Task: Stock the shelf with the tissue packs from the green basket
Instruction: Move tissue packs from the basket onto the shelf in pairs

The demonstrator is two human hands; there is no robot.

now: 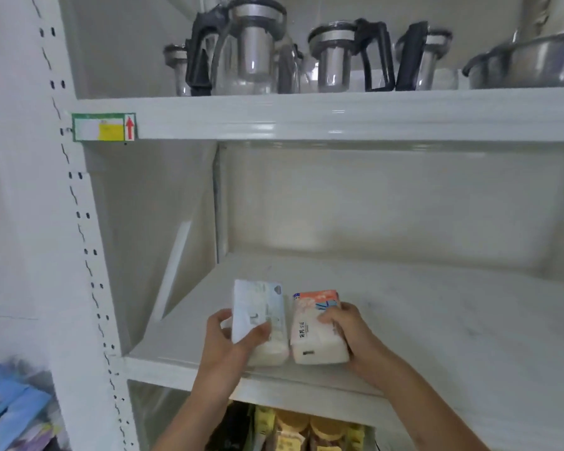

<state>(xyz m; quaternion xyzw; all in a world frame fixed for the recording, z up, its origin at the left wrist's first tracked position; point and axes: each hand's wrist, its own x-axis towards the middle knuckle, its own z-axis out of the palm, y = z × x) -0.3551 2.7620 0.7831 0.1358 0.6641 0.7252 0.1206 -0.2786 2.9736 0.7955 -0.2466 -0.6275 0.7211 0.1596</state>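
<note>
Two tissue packs lie side by side near the front edge of the white middle shelf (pixel 420 320). My left hand (pixel 228 343) grips the pale blue and white tissue pack (pixel 258 307) on the left. My right hand (pixel 349 330) grips the orange and white tissue pack (pixel 310 323) on the right. The two packs nearly touch, with their long sides pointing into the shelf. The green basket is out of view.
The upper shelf (pixel 306 117) carries several glass kettles (pixel 248 50) with black handles and a steel pot (pixel 531 60). A price label (pixel 103 126) sits on its front edge. Packaged goods (pixel 306 431) fill the shelf below. Blue packs (pixel 10 408) hang at the lower left.
</note>
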